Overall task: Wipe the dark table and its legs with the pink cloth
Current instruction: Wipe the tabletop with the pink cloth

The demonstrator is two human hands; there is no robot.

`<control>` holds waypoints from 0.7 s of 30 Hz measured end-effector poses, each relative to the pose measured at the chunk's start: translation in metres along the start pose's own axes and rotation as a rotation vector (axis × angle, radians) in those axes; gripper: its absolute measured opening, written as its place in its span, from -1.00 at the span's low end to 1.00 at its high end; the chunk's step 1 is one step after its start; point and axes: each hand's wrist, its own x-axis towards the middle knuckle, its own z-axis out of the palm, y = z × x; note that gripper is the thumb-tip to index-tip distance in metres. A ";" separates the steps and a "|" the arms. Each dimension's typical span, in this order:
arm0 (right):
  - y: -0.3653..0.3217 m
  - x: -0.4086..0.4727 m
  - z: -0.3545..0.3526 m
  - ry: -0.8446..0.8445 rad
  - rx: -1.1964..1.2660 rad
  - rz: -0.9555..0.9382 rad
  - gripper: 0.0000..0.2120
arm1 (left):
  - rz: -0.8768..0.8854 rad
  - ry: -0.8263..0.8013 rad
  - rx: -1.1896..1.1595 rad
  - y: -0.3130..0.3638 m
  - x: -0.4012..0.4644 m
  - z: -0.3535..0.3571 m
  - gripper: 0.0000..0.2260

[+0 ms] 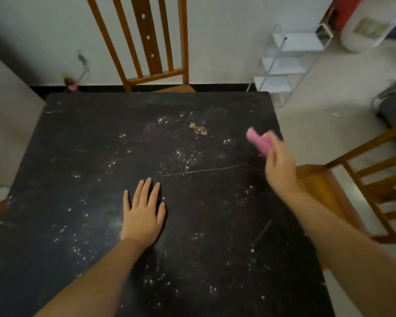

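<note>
The dark table (82, 143) fills most of the view, its top scratched and dotted with white specks and a brownish crumb patch (198, 128) towards the far side. My left hand (143, 211) lies flat on the tabletop near the middle, fingers straight. My right hand (279, 165) is over the table's right part and holds the bunched pink cloth (258, 140), which sticks out beyond the fingers; it is blurred. The table legs are hidden under the top.
A wooden chair (146, 42) stands at the table's far edge, and another wooden chair (364, 186) is close against the right edge. A white wire rack (286, 65) stands on the floor at the back right. A grey wall (7, 124) runs along the left.
</note>
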 end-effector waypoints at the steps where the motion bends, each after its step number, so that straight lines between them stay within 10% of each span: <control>1: 0.012 0.029 0.004 -0.016 -0.120 0.052 -0.74 | -0.002 0.010 0.001 0.000 -0.001 0.002 -0.47; 6: 0.039 0.088 0.081 -0.189 -0.416 0.080 -0.60 | 0.015 0.057 0.013 -0.002 0.001 0.005 -0.51; 11: -0.019 -0.062 0.115 -0.485 -0.279 -0.410 -0.42 | 0.018 0.025 0.007 -0.003 0.002 0.004 -0.52; 15: -0.034 -0.134 0.085 -0.749 -0.014 -0.407 -0.43 | 0.020 0.013 0.003 -0.002 0.001 0.000 -0.53; 18: -0.039 -0.053 0.064 -0.513 0.370 -0.290 -0.67 | 0.021 0.010 0.006 -0.003 0.001 0.000 -0.54; 21: -0.023 0.067 0.050 -0.121 0.117 -0.100 -0.68 | 0.016 0.012 0.019 -0.004 0.001 0.003 -0.53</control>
